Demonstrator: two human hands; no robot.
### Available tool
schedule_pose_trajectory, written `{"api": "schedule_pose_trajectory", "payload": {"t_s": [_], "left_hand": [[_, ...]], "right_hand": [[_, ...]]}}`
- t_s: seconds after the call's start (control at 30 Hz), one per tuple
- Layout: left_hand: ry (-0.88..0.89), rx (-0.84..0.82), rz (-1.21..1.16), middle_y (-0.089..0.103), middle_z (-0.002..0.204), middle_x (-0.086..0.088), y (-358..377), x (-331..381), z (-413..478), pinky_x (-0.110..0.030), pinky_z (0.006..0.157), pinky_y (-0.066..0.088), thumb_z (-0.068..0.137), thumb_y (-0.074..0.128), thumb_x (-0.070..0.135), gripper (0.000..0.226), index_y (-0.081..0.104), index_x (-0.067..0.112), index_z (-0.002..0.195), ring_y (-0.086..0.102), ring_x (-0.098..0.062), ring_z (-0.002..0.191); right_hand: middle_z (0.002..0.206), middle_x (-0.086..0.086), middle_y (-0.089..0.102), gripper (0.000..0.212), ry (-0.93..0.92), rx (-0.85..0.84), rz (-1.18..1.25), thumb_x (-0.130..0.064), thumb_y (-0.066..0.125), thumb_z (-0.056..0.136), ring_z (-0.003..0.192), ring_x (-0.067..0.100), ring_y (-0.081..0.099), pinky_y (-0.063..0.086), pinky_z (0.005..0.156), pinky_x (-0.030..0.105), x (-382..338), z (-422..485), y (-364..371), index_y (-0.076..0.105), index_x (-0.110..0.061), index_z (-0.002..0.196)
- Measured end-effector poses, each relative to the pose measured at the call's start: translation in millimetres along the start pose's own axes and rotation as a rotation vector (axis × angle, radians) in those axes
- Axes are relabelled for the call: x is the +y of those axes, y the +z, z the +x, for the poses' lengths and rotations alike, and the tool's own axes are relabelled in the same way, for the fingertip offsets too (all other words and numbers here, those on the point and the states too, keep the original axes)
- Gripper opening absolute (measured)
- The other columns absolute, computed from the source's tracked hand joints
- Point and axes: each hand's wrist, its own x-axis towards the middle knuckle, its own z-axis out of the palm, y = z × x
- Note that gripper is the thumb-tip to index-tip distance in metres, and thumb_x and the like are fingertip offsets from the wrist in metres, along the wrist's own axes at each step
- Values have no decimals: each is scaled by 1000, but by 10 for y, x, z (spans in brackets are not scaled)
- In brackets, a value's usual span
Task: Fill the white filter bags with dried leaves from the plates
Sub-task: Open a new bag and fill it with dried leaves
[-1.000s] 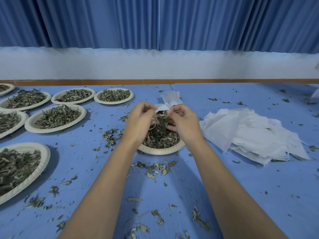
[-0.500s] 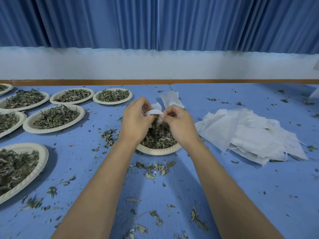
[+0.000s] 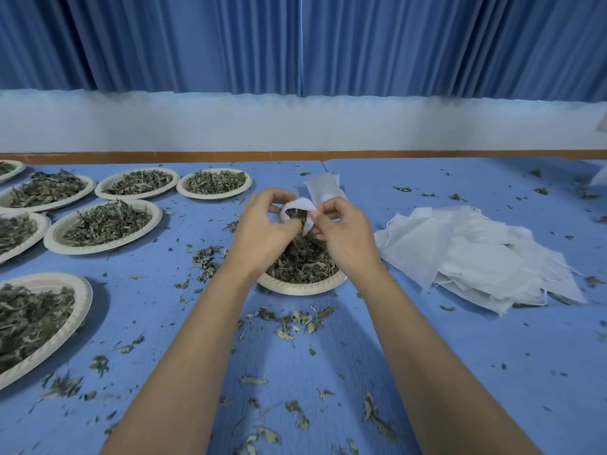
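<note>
A small white filter bag (image 3: 299,205) is held between both hands above a paper plate (image 3: 300,287) heaped with dried leaves (image 3: 302,261). My left hand (image 3: 262,231) pinches the bag's left rim. Opposite it, my right hand (image 3: 345,234) pinches the right rim, so the mouth gapes and dark leaves show inside. Another white bag (image 3: 323,187) lies flat on the blue table just behind the hands. To the right sits a loose pile of white filter bags (image 3: 476,254).
Several paper plates of dried leaves stand at the left, the nearest (image 3: 36,320) at the front left and another (image 3: 105,224) further back. Loose leaves (image 3: 295,323) are scattered over the blue table. A white wall and blue curtain run behind.
Both hands rose from the leaf heap with the bag, and its mouth, held nearly closed before, is now pulled open with leaves visible inside.
</note>
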Motion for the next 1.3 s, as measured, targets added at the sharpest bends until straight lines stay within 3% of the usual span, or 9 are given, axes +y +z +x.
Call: {"api": "schedule_pose_trajectory", "payload": {"t_s": [0.1, 0.23, 0.4, 0.53, 0.73, 0.87, 0.97, 1.1, 1.3], "left_hand": [[-3, -173, 116, 31, 120, 8, -36, -27, -45, -33, 92, 38, 74, 62, 0, 63, 44, 33, 124, 30, -16, 119], [127, -200, 273, 24, 119, 13, -11, -79, -80, -10, 79, 20, 72, 69, -3, 81, 35, 34, 135, 17, 1, 102], [174, -98, 246, 38, 111, 16, -25, -91, -60, -14, 80, 30, 76, 75, 11, 61, 49, 31, 128, 37, -8, 106], [169, -38, 187, 46, 101, 20, -28, -81, -63, -3, 69, 36, 79, 73, 17, 42, 59, 28, 117, 48, 2, 87], [144, 73, 173, 52, 102, 5, 11, -65, -57, 1, 64, 36, 81, 70, 10, 28, 60, 24, 103, 51, 0, 79], [85, 157, 243, 49, 95, 2, 18, -88, -26, -13, 61, 36, 81, 61, 4, 20, 53, 20, 89, 49, -13, 78], [81, 218, 294, 43, 91, 1, 16, -97, -4, -9, 58, 35, 79, 56, -2, 21, 48, 16, 87, 42, -10, 72], [71, 219, 320, 42, 96, 2, 30, -98, 20, -17, 57, 34, 81, 61, 4, 20, 49, 16, 91, 44, -7, 70], [-49, 226, 95, 55, 98, 6, -19, -177, -83, -19, 63, 44, 79, 73, 24, 22, 57, 23, 94, 54, -3, 68]], "right_hand": [[71, -5, 58, 17, 29, 12, 48, -16, 54, 93, 78, 21, 65, 54, 82, 43, 6, 12, 10, 53, -21, 77], [70, -4, 59, 16, 53, 17, 77, -18, 54, 94, 78, 20, 66, 56, 81, 39, 21, 13, 21, 53, -21, 78], [67, -6, 59, 17, 79, 25, 80, -19, 55, 93, 81, 25, 66, 53, 84, 46, 40, 16, 18, 53, -20, 77], [67, -5, 59, 18, 92, 11, 60, -17, 53, 94, 79, 22, 64, 53, 85, 47, 54, 17, 8, 53, -21, 77], [70, -4, 60, 18, 81, -58, 45, -16, 52, 94, 84, 25, 65, 53, 84, 46, 5, -7, 24, 53, -21, 77], [73, 1, 61, 16, 73, -184, 68, -12, 54, 93, 72, 16, 62, 52, 80, 35, -50, -36, 41, 53, -15, 78], [73, 2, 59, 15, 67, -263, 97, -9, 55, 92, 67, 13, 59, 51, 79, 32, -67, -60, 49, 53, -11, 77], [76, 2, 60, 17, 33, -173, 9, -15, 57, 91, 77, 18, 61, 50, 86, 41, -49, -46, 42, 55, -18, 75], [80, 2, 61, 8, 38, -35, -42, -16, 58, 91, 85, 26, 65, 53, 84, 45, 15, -11, 30, 58, -16, 83]]}}
